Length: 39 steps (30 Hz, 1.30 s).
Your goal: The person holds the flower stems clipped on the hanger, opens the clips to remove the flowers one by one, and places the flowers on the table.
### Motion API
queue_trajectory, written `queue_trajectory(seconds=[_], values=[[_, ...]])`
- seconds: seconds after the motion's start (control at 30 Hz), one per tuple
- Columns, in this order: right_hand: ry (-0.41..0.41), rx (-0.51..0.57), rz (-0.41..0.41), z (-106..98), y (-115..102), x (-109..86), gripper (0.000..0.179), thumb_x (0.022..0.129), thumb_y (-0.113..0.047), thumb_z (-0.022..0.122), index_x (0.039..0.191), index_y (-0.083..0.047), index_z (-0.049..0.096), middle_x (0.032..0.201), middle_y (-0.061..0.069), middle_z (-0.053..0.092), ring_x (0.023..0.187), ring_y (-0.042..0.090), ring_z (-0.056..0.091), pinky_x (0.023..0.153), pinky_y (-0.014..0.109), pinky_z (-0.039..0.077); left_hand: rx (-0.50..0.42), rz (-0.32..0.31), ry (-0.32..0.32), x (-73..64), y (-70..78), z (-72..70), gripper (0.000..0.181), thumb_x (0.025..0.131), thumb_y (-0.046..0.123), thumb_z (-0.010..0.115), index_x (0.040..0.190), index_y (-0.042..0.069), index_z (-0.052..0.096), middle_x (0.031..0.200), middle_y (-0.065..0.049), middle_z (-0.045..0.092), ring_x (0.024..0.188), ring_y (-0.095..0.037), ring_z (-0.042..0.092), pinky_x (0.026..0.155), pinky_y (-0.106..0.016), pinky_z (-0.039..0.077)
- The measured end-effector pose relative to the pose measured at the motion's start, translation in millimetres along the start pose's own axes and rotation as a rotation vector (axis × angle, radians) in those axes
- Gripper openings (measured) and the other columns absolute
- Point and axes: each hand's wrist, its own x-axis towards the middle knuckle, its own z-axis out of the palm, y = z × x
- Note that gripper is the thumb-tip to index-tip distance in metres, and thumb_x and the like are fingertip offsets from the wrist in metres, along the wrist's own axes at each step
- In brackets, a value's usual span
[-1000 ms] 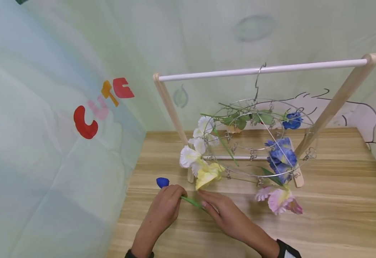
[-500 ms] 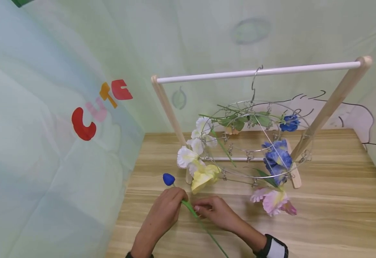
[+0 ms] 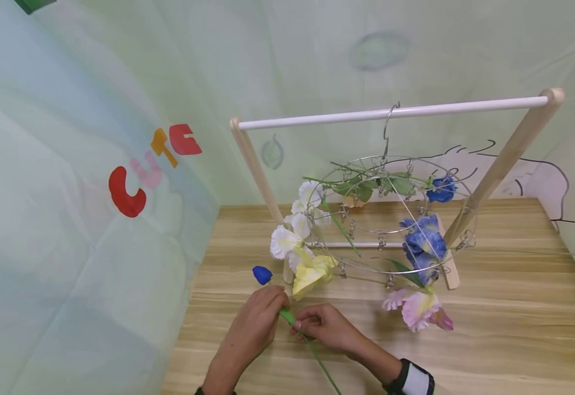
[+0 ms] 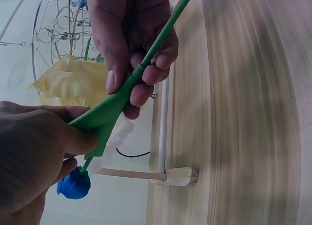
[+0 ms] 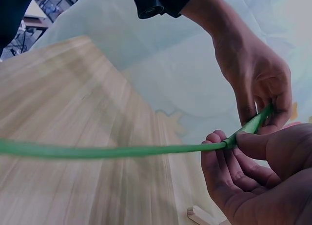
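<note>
Right hand (image 3: 329,329): now pinches green leaf (image 4: 114,105) at its lower end; 1.0 s ago at yellow flower's (image 3: 313,274) tip.
Left hand (image 3: 255,318): grips leaf's bud-side end, close to right hand.
Green stem (image 5: 122,151): now shows past right hand; hidden there 1.0 s ago.
Leaf work: seems under way, judging by 2 hands on 1 leaf.
Blue-budded flower (image 3: 287,316): held over table (image 3: 514,340), nearer than yellow flower.
Blue bud (image 3: 262,275): points far-left in head view.
Long axis: runs slantwise, bud upper left, stem lower right, out of frame.
</note>
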Motion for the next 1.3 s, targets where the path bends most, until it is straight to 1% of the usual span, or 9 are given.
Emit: queue_trajectory(seconds=[0.17,0.3,0.4,0.5,0.63,0.73,0.8,0.97,1.3], values=[[0.004,0.051,0.021,0.3,1.1,0.1,0.023,0.104,-0.008,0.064,0.116,0.011,0.071,0.108,0.030,0.076,0.094,0.033,0.078,0.079,0.027,0.062,0.014,-0.006,0.000,-2.3,-0.3,-0.2,0.034,0.085,-0.016,0.071,0.109,0.008,0.071,0.125,-0.008,0.070,0.128,-0.032,0.063,0.109,-0.044,0.051],[0.016,0.077,0.027,0.6,1.0,0.3,0.026,0.105,-0.008,0.065,0.117,0.015,0.069,0.103,0.023,0.078,0.091,0.023,0.076,0.083,0.031,0.063,0.005,-0.095,-0.006,-8.4,1.2,-0.2,0.054,0.083,-0.011,0.080,0.132,0.006,0.065,0.151,-0.014,0.056,0.137,-0.034,0.054,0.109,-0.046,0.050],[0.025,0.088,0.033,1.3,0.9,1.2,0.026,0.105,-0.007,0.064,0.116,0.016,0.069,0.098,0.015,0.080,0.090,0.020,0.076,0.086,0.034,0.063,-0.034,-0.187,0.026,-15.5,3.3,1.7,0.065,0.082,-0.007,0.082,0.141,0.004,0.058,0.162,-0.017,0.045,0.140,-0.037,0.049,0.107,-0.050,0.050],[0.035,0.093,0.038,2.0,1.8,2.4,0.024,0.105,-0.006,0.064,0.115,0.015,0.070,0.096,0.012,0.080,0.091,0.021,0.076,0.086,0.034,0.063,-0.106,-0.313,0.101,-21.4,7.3,5.6,0.061,0.081,-0.005,0.080,0.136,0.003,0.055,0.160,-0.017,0.045,0.138,-0.037,0.047,0.103,-0.050,0.049],[0.040,0.115,0.039,2.4,2.9,3.1,0.024,0.105,-0.007,0.064,0.115,0.015,0.069,0.103,0.023,0.079,0.094,0.025,0.077,0.086,0.033,0.063,-0.298,-0.579,0.174,-23.5,17.0,12.0,0.050,0.084,0.003,0.082,0.127,0.005,0.056,0.143,-0.011,0.054,0.131,-0.025,0.049,0.099,-0.044,0.046],[0.041,0.125,0.028,2.7,2.9,3.0,0.024,0.105,-0.007,0.064,0.117,0.014,0.068,0.109,0.028,0.077,0.096,0.029,0.078,0.086,0.032,0.063,-0.442,-0.775,0.149,-21.5,25.5,17.3,0.045,0.088,0.015,0.084,0.124,0.010,0.057,0.130,-0.002,0.058,0.124,-0.014,0.050,0.100,-0.041,0.044],[0.038,0.132,0.019,3.2,2.2,2.4,0.025,0.105,-0.006,0.063,0.119,0.014,0.067,0.110,0.028,0.077,0.099,0.034,0.078,0.086,0.032,0.063,-0.494,-0.851,0.111,-19.8,30.1,21.2,0.040,0.092,0.022,0.084,0.122,0.013,0.059,0.121,0.002,0.060,0.117,-0.012,0.054,0.100,-0.042,0.044],[0.036,0.140,0.014,4.7,-0.3,1.4,0.027,0.105,-0.003,0.062,0.125,0.015,0.066,0.109,0.024,0.078,0.100,0.033,0.079,0.085,0.031,0.063,-0.491,-0.909,0.050,-15.4,36.9,27.7,0.023,0.097,0.027,0.079,0.112,0.016,0.066,0.106,0.006,0.066,0.104,-0.013,0.061,0.097,-0.043,0.049],[0.065,0.093,-0.023,8.0,1.4,0.1,0.028,0.102,-0.001,0.063,0.125,0.015,0.066,0.106,0.023,0.077,0.097,0.028,0.077,0.083,0.032,0.064,-0.467,-0.912,0.081,-12.5,39.2,32.6,0.006,0.096,0.019,0.079,0.095,0.015,0.074,0.087,0.006,0.072,0.090,-0.012,0.069,0.091,-0.045,0.054]])
